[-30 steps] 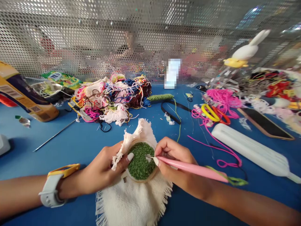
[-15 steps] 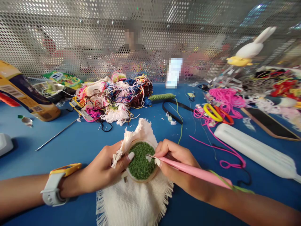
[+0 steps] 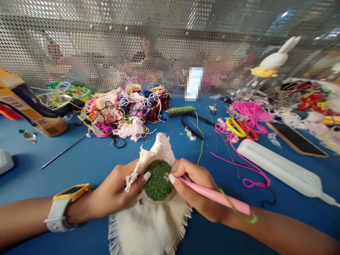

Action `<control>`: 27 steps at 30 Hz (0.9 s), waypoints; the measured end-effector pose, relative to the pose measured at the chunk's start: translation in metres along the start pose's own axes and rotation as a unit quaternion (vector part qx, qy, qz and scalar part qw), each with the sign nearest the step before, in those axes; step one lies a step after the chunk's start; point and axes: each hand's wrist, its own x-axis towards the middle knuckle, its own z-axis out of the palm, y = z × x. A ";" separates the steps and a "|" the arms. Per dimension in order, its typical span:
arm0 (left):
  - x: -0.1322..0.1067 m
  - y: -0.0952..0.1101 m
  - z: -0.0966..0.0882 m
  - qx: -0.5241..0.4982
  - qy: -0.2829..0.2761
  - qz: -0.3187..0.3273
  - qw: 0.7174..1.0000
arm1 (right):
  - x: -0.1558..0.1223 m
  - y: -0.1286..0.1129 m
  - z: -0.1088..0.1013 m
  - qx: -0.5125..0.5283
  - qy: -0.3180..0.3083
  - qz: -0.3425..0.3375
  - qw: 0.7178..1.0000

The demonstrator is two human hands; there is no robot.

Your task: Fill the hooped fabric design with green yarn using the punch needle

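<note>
My left hand (image 3: pixel 123 189) is closed on the left side of a small round embroidery hoop (image 3: pixel 161 203), thumb on its face. Cream fringed cloth (image 3: pixel 148 226) is stretched in the hoop and spreads below and above it. Dark green looped yarn (image 3: pixel 158 179) fills most of the circle, with a small pale gap near the right edge. Pinched in my right hand (image 3: pixel 198 186) is a pink punch needle (image 3: pixel 217 194), its metal tip down at that gap. Light green yarn (image 3: pixel 251 216) trails from the handle's back end over my right forearm.
A tangled yarn pile (image 3: pixel 127 113) and a green yarn bundle (image 3: pixel 180 110) lie behind the hoop. To the right are yellow-and-red scissors (image 3: pixel 236 127), a white plastic case (image 3: pixel 278 168) and a phone (image 3: pixel 297 139). A yellow bottle (image 3: pixel 32 106) stands tilted at left.
The punch needle's tip has gone lower into the cloth, my right fingers now closer to the hoop. Light green yarn has shifted into a loop around the handle's end. The view has moved slightly.
</note>
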 end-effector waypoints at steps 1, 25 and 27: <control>0.001 0.000 0.000 -0.001 0.003 0.000 1.000 | -0.001 -0.001 -0.002 0.017 0.002 0.001 1.000; -0.004 0.004 -0.001 0.044 0.009 0.040 0.998 | 0.005 0.012 0.011 -0.104 -0.003 -0.176 0.979; -0.004 0.003 -0.001 0.041 0.004 0.038 0.998 | 0.007 0.012 0.010 -0.111 -0.006 -0.175 0.978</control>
